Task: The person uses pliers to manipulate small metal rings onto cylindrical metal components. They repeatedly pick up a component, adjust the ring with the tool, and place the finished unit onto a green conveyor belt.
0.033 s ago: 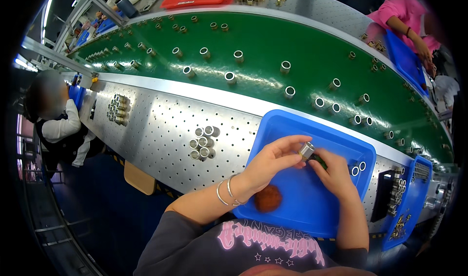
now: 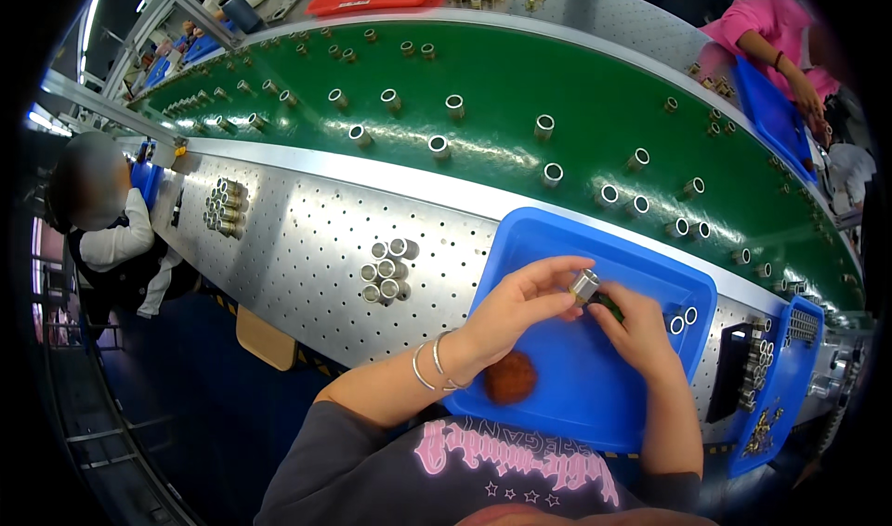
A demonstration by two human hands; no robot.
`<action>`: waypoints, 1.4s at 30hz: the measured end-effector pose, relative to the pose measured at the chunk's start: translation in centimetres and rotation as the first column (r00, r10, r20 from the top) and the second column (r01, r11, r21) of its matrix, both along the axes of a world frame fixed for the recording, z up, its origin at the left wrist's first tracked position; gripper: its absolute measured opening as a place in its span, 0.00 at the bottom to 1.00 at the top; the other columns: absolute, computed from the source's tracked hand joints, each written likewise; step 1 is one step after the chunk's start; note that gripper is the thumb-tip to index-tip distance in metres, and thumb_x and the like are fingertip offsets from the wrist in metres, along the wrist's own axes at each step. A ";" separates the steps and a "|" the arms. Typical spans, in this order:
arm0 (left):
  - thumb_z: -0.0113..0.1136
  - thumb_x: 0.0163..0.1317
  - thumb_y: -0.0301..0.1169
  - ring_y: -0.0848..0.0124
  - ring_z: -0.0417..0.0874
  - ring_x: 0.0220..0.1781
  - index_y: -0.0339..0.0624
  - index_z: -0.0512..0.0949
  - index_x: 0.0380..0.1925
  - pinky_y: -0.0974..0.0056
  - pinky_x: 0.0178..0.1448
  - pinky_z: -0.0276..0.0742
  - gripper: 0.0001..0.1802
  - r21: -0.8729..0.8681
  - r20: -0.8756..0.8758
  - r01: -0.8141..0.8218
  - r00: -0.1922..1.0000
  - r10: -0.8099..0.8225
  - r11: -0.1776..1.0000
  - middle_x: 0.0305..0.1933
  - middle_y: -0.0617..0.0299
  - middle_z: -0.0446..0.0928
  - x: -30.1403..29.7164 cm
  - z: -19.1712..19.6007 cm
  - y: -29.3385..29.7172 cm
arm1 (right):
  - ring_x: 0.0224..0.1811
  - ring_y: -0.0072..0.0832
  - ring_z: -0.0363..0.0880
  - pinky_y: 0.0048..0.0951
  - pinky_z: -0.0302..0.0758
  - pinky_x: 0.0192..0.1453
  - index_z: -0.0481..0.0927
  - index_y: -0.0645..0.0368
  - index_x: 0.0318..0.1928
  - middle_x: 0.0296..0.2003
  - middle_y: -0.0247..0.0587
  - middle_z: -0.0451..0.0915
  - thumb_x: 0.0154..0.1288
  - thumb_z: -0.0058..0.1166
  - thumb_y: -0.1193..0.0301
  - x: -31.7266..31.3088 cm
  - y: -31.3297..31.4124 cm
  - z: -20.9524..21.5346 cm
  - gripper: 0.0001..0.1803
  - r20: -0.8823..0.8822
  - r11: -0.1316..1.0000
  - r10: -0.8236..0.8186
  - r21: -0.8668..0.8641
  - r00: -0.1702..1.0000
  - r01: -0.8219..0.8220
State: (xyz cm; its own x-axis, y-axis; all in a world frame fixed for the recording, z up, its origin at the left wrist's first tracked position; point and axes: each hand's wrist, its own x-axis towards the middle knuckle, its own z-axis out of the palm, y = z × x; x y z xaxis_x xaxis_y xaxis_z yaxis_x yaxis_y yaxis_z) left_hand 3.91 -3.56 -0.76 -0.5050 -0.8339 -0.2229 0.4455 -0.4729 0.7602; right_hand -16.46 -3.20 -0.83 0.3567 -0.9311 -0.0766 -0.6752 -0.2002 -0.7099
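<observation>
Over the blue tray [image 2: 576, 410], my left hand [image 2: 509, 314] pinches a short silver metal sleeve [image 2: 584, 286] between thumb and fingers, tilted. My right hand [image 2: 641, 329] is closed close beside it, its fingers around a small green piece [image 2: 609, 309] that meets the lower side of the sleeve. Most of that green piece is hidden by the fingers, so its kind cannot be made out. A fuzzy reddish-brown ball [image 2: 510, 378] lies in the tray below my left wrist. Two metal sleeves [image 2: 676, 325] stand against the tray's right wall.
A green conveyor belt [image 2: 502, 85] carrying many spaced metal sleeves runs beyond the tray. On the perforated metal table [image 2: 316, 238], sleeves stand grouped [image 2: 386, 272] to the left. At right are a black flat object [image 2: 730, 373] and another blue tray [image 2: 790, 377]. Co-workers sit left and far right.
</observation>
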 end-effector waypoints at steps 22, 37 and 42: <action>0.50 0.61 0.24 0.73 0.76 0.44 0.42 0.66 0.57 0.69 0.51 0.72 0.22 0.012 -0.020 0.005 1.000 -0.004 1.000 0.44 0.64 0.71 0.1 -0.2 0.0 | 0.35 0.46 0.78 0.38 0.73 0.37 0.76 0.59 0.43 0.34 0.49 0.79 0.58 0.55 0.67 0.1 0.0 0.2 0.14 -0.003 1.000 -0.007 0.008 1.000 0.007; 0.51 0.61 0.25 0.73 0.75 0.43 0.42 0.66 0.57 0.69 0.50 0.72 0.22 0.012 -0.003 0.002 1.000 -0.002 1.000 0.45 0.63 0.72 0.0 0.0 -0.1 | 0.35 0.45 0.78 0.37 0.73 0.38 0.77 0.58 0.43 0.34 0.48 0.80 0.58 0.55 0.66 -0.3 0.1 -0.2 0.14 -0.010 1.000 -0.002 -0.006 1.000 0.002; 0.51 0.61 0.25 0.73 0.75 0.43 0.41 0.66 0.57 0.69 0.50 0.71 0.22 0.001 -0.003 0.005 1.000 -0.005 1.000 0.44 0.64 0.73 0.0 0.1 -0.3 | 0.34 0.45 0.78 0.38 0.73 0.37 0.76 0.58 0.43 0.34 0.48 0.80 0.58 0.55 0.65 -0.1 -0.1 0.2 0.14 -0.028 1.000 0.002 0.008 1.000 -0.002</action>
